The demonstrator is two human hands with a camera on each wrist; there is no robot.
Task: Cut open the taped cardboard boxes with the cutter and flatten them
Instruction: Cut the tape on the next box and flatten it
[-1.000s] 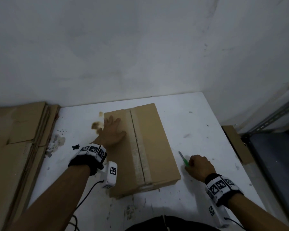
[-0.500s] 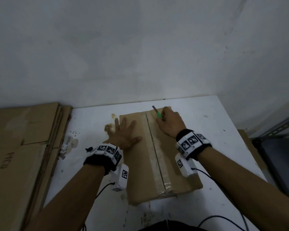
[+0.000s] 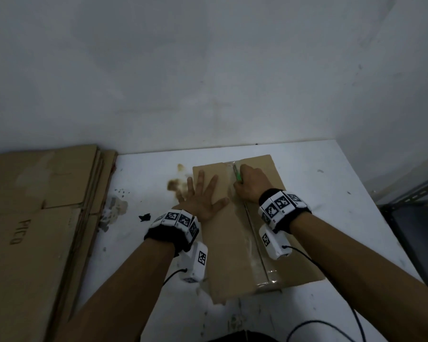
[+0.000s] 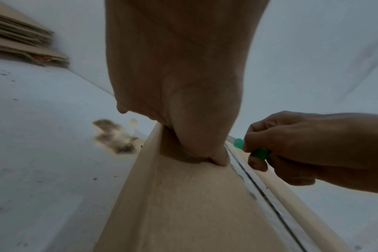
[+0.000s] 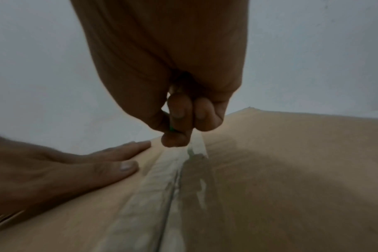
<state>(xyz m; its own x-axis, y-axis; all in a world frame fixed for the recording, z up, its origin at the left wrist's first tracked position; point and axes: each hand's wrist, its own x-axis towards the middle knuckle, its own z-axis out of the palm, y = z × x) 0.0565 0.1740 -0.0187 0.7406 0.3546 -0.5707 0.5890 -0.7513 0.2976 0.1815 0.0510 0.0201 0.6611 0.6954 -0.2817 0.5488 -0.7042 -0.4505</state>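
At the bottom of the head view both forearms are seen reaching up the frame over the white table (image 3: 356, 174). The cardboard box (image 3: 235, 255) lies in the lower centre, closed, its long axis running from the bottom edge up toward the wall, with the tape seam (image 3: 253, 240) along that axis. The left hand (image 3: 200, 196) is spread flat, fingers straight, on the box's left flap, pressing it down. Half a second ago the right hand (image 3: 251, 183) was held just right of the seam's far end; a second ago it lay on the table beside the box. Now it is closed around the green cutter (image 3: 238, 175), and the blade has been brought onto the tape at the far end, pointing up-frame and slightly left. The cut is judged to be only beginning, a pull toward the body along the seam being the likely stroke. Farther left, a stack of flattened cardboard (image 3: 35, 193) is seen, with brown stains (image 3: 176, 186) on the table between it and the box.
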